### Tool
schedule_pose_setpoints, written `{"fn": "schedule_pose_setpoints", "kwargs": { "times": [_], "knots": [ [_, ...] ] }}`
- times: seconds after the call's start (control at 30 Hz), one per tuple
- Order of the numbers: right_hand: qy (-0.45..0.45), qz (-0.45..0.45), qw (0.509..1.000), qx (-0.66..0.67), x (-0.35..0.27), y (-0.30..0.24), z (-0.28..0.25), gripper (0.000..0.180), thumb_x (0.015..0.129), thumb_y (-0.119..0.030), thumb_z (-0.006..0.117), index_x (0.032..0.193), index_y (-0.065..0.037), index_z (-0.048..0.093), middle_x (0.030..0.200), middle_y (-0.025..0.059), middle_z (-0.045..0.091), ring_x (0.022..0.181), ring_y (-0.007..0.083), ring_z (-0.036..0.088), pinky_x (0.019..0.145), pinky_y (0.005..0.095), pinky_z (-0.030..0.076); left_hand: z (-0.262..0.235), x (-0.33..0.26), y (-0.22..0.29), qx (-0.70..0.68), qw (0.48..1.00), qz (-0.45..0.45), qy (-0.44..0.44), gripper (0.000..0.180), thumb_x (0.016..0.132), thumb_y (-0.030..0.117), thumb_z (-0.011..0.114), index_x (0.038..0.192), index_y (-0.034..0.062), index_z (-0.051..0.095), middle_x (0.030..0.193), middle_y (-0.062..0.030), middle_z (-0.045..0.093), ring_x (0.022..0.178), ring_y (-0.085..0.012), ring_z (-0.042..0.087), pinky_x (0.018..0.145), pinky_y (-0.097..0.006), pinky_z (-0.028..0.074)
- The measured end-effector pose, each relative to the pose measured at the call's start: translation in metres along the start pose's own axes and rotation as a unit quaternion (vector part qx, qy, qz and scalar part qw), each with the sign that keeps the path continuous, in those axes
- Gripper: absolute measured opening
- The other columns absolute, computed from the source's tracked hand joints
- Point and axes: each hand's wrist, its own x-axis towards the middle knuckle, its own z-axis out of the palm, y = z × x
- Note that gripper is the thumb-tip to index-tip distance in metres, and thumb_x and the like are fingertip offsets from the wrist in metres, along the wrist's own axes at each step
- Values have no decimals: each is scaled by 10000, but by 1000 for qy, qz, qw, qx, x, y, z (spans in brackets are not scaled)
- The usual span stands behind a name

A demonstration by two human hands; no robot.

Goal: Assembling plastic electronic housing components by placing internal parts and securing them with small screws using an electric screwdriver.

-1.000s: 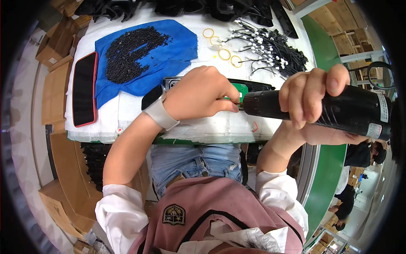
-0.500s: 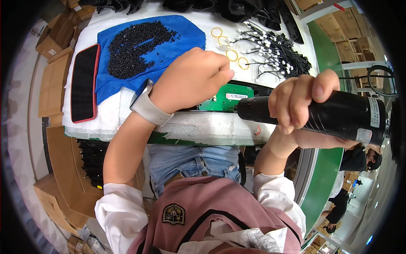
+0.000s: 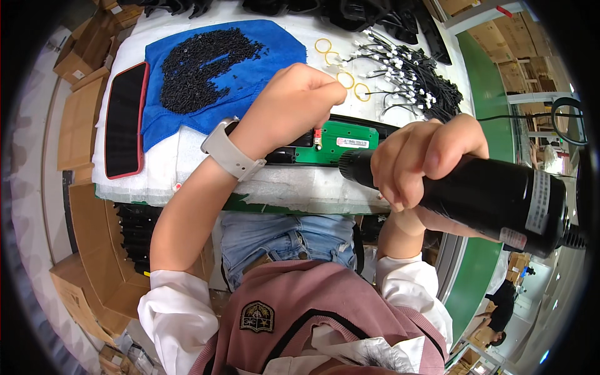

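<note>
A black electric screwdriver [image 3: 500, 194] lies across my right hand [image 3: 425, 164], whose fingers wrap its body. Its front end points left over the near edge of a green circuit board [image 3: 345, 139]; the bit's tip is hard to make out. The board sits in a long black housing [image 3: 387, 129] near the table's front edge. Above the board's left part hovers my left hand [image 3: 299, 105], closed with thumb and fingers pinched together. Whatever the pinch holds, if anything, is hidden. A small red and white part [image 3: 317, 139] shows on the board below that hand.
Many black screws [image 3: 194, 75] lie on a blue cloth [image 3: 284, 47], with a red-edged phone [image 3: 125, 122] at its left. Yellow rings [image 3: 345, 79] and a bundle of black cables with white connectors [image 3: 431, 94] sit behind the board. Black plastic parts [image 3: 350, 12] line the back.
The screwdriver's rear end has swung down toward me, and its front has shifted slightly left. My right hand moved left with it. My left hand stays pinched and has shifted slightly.
</note>
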Motion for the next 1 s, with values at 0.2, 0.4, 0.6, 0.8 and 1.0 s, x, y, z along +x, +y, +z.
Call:
{"fn": "schedule_pose_setpoints", "kwargs": {
  "times": [0.2, 0.4, 0.6, 0.8, 1.0],
  "knots": [
    [39, 10, 999, -16, -1, -3, 4, 314, 840, -219, 623, 792, 62, 491, 553, 149, 499, 442, 178, 461, 411, 287, 349, 5, 5, -5, 55, 998, 19, -16, 307, 834, 159, 524, 554, 52, 456, 533, 51, 410, 517, -24, 341, 479, -209, 280],
    [27, 37, 998, -53, -2, -4, 5, 334, 851, -246, 611, 783, 56, 487, 543, 148, 495, 439, 175, 455, 414, 281, 335, 6, 1, -1, 69, 997, 9, -14, 306, 844, 171, 532, 576, 32, 484, 552, 55, 431, 528, -16, 352, 474, -210, 281],
    [46, 40, 998, -33, 0, -4, 8, 301, 867, -218, 585, 791, 54, 480, 554, 143, 495, 451, 165, 444, 433, 271, 328, 8, 4, -2, 75, 997, 20, -10, 302, 840, 183, 536, 588, 19, 506, 538, 55, 423, 513, -15, 336, 458, -218, 265],
    [11, 20, 999, -27, 1, -3, 4, 268, 878, -196, 558, 826, 54, 476, 567, 140, 496, 465, 168, 442, 449, 279, 341, 8, 4, 0, 105, 994, 17, -16, 277, 832, 174, 531, 616, 3, 558, 520, 61, 418, 504, -17, 342, 446, -224, 268],
    [-15, -2, 1000, 0, 3, 1, -15, 752, 645, -724, 617, 959, -57, 470, 568, 27, 492, 384, 124, 441, 369, 241, 358, -1, -4, 6, 260, 945, 127, -150, 148, 725, 107, 598, 805, 7, 672, 480, -13, 393, 461, -60, 375, 455, -244, 308]
  ]
}}
